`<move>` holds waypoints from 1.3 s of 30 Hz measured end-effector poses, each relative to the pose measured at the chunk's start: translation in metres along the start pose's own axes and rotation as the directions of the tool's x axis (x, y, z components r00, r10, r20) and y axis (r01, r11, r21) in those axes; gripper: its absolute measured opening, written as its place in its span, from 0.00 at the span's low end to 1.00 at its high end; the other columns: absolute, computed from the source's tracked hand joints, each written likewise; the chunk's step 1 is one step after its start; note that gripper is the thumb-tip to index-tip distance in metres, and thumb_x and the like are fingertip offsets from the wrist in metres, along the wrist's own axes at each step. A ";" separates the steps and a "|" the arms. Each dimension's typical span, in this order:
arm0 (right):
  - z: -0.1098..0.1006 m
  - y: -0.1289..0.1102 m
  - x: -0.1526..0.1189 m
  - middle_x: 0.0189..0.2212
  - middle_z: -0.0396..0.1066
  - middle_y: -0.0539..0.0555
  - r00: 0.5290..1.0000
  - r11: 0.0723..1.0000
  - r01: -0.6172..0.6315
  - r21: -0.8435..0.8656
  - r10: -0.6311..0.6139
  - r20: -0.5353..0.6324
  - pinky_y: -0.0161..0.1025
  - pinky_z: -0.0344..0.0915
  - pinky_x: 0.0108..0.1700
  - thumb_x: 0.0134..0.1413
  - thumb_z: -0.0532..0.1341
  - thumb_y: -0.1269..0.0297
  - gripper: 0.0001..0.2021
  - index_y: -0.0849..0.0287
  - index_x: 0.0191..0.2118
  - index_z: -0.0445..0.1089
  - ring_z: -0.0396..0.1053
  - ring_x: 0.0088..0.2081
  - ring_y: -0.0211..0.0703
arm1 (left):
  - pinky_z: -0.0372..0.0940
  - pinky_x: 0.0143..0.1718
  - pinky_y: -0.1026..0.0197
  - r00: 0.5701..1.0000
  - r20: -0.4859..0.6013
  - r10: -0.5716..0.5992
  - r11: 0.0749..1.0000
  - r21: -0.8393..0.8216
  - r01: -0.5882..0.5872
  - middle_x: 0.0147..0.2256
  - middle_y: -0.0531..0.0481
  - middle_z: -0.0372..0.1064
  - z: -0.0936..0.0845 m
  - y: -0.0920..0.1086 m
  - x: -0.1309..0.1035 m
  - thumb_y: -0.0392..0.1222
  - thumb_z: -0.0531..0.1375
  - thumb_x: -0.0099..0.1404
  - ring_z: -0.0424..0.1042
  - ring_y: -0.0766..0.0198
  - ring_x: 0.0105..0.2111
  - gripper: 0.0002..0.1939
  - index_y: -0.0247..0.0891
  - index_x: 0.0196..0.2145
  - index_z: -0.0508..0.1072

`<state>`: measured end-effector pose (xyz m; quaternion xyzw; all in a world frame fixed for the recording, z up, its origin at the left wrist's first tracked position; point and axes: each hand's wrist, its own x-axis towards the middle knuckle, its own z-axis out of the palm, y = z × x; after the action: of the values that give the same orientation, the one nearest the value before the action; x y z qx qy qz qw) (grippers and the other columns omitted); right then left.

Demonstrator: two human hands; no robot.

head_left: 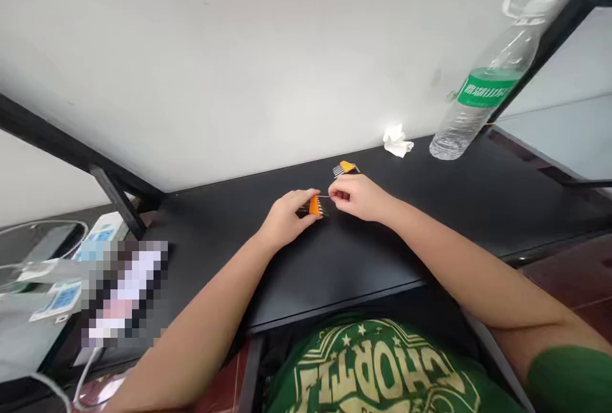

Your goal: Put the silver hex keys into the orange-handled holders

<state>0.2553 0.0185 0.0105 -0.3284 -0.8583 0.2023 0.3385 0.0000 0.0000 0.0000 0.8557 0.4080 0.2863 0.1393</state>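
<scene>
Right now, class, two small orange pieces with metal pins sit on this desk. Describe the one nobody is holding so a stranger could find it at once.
Start at the black desk against the white wall, then find the clear water bottle with a green label at its back right. Left of it, past the crumpled white tissue, lies the loose orange piece. Unlike its twin pinched between both hands, it lies alone, just beyond the right hand.

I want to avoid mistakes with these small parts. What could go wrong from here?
1. The thin pin pinched by the right hand could bend or slip from the fingers.
2. The orange piece in the left hand is small and could drop.
3. The bottle stands tilted near the right arm and might topple.
</scene>
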 end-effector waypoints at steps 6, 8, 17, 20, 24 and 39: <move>0.004 0.000 -0.001 0.32 0.70 0.53 0.998 0.984 0.069 -0.165 -0.070 -0.001 0.39 0.63 0.37 0.65 0.59 0.74 0.08 0.59 0.36 0.73 0.66 0.33 0.41 | 0.73 0.52 0.53 0.999 0.009 -0.032 0.999 0.013 0.032 0.49 0.48 0.79 0.002 -0.002 0.000 0.47 0.68 0.66 0.77 0.55 0.47 0.25 0.46 0.60 0.75; 0.004 -0.004 -0.002 0.35 0.71 0.55 0.995 0.971 0.098 -0.217 -0.103 -0.012 0.40 0.63 0.37 0.68 0.58 0.72 0.09 0.59 0.38 0.75 0.67 0.33 0.42 | 0.72 0.54 0.52 1.000 -0.004 -0.029 0.999 0.042 0.029 0.49 0.48 0.80 0.001 -0.001 0.001 0.47 0.68 0.66 0.77 0.54 0.48 0.24 0.46 0.59 0.76; -0.002 -0.024 -0.001 0.35 0.75 0.53 0.983 0.976 0.141 0.168 -0.118 -0.137 0.42 0.69 0.40 0.68 0.61 0.69 0.07 0.55 0.38 0.77 0.71 0.35 0.42 | 0.62 0.65 0.40 0.999 0.035 0.034 0.997 0.067 -0.036 0.51 0.49 0.80 -0.001 0.003 0.002 0.49 0.70 0.65 0.66 0.45 0.62 0.22 0.48 0.56 0.78; -0.001 -0.024 0.000 0.33 0.73 0.51 0.996 0.932 -0.003 0.361 0.035 -0.082 0.41 0.67 0.37 0.64 0.65 0.65 0.03 0.56 0.37 0.76 0.68 0.32 0.40 | 0.58 0.68 0.37 0.998 0.053 0.034 0.999 0.023 -0.036 0.52 0.48 0.80 -0.001 0.007 0.001 0.51 0.70 0.66 0.64 0.44 0.64 0.21 0.48 0.55 0.79; 0.010 -0.017 0.003 0.32 0.68 0.48 0.976 0.785 -0.203 0.585 0.214 0.051 0.40 0.68 0.38 0.56 0.71 0.58 0.11 0.55 0.38 0.70 0.67 0.34 0.40 | 0.57 0.69 0.36 0.995 0.034 0.091 0.996 -0.014 -0.091 0.52 0.48 0.80 -0.002 0.014 -0.001 0.52 0.69 0.67 0.65 0.45 0.65 0.21 0.48 0.56 0.78; -0.012 0.070 0.009 0.52 0.70 0.60 0.822 0.839 -0.541 -0.066 0.510 -0.255 0.47 0.70 0.52 0.64 0.62 0.63 0.15 0.56 0.55 0.76 0.73 0.45 0.49 | 0.69 0.52 0.48 0.995 0.009 -0.101 0.967 0.237 0.096 0.46 0.46 0.79 -0.005 -0.012 0.003 0.48 0.66 0.66 0.74 0.50 0.45 0.23 0.45 0.58 0.76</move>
<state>0.2888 0.0755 -0.0166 -0.5955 -0.7015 0.1903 0.3421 -0.0088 0.0102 -0.0004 0.8479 0.4795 0.2194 0.0550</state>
